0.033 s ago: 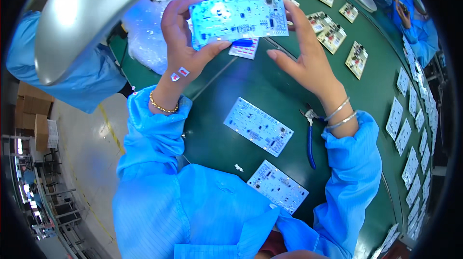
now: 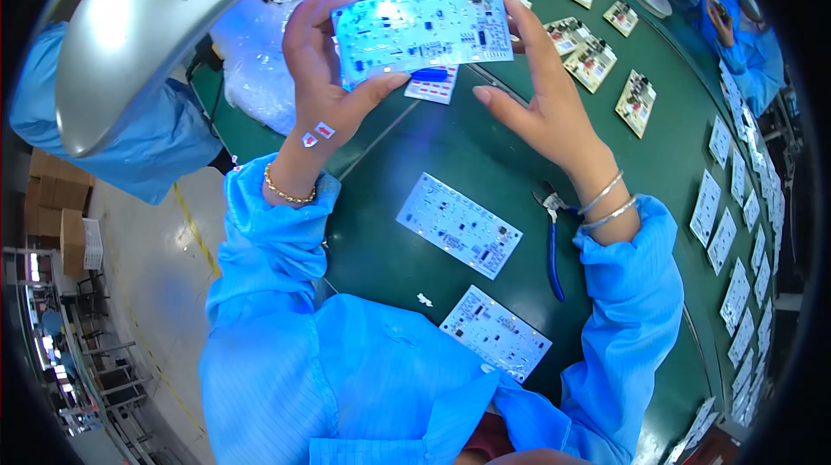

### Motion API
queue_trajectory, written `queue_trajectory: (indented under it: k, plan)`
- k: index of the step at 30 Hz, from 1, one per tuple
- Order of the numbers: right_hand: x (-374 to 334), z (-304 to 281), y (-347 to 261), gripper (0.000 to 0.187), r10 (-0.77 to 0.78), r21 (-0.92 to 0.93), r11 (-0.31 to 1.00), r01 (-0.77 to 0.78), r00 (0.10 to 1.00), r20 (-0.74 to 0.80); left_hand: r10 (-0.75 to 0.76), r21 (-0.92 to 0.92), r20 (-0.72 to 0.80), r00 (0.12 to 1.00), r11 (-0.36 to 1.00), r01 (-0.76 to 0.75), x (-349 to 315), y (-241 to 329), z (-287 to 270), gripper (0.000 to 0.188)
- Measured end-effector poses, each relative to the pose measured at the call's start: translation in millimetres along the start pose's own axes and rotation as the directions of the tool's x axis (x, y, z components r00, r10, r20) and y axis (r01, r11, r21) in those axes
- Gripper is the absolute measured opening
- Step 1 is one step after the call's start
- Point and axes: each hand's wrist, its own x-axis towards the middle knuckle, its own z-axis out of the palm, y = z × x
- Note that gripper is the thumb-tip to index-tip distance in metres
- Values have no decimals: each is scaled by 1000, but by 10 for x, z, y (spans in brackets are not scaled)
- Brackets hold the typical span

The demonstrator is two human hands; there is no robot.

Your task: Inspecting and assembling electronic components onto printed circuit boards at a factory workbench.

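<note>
I hold a white rectangular circuit board up over the green table with both hands. My left hand grips its left end, thumb under the lower edge. My right hand holds the right end, with fingers behind the board and the thumb pointing left below it. Under the raised board a small white board with a blue part lies on the table. Two more white boards, a nearer-middle one and one close to my body, lie flat between my forearms.
Blue-handled cutters lie by my right wrist. Rows of small boards run along the back and right edge. A clear plastic bag and a metal lamp shade are at the left. Another person in blue sits far right.
</note>
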Motion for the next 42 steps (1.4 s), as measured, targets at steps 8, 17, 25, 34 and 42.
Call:
queue_trajectory:
  k: [8,17,25,34,42]
  plan:
    - [27,-77,-119,60,-104,-92,991,97,992,-68,-407,-187,220,886,874,448,-32,-44,-64,54]
    - [16,-153,-93,35,313,18,950,-313,949,-28,-606,-542,634,480,94,835,-74,-14,42,58]
    - [-40,-103,56,47,352,365,871,-329,936,5,-474,-614,728,495,-130,779,-89,-52,85,60]
    - [14,-210,-145,43,238,605,734,-309,951,197,-427,-550,794,432,-205,809,-127,-53,112,67]
    - [-622,-1079,376,38,541,441,783,-439,831,-132,-409,-117,716,566,729,675,-246,102,78,35]
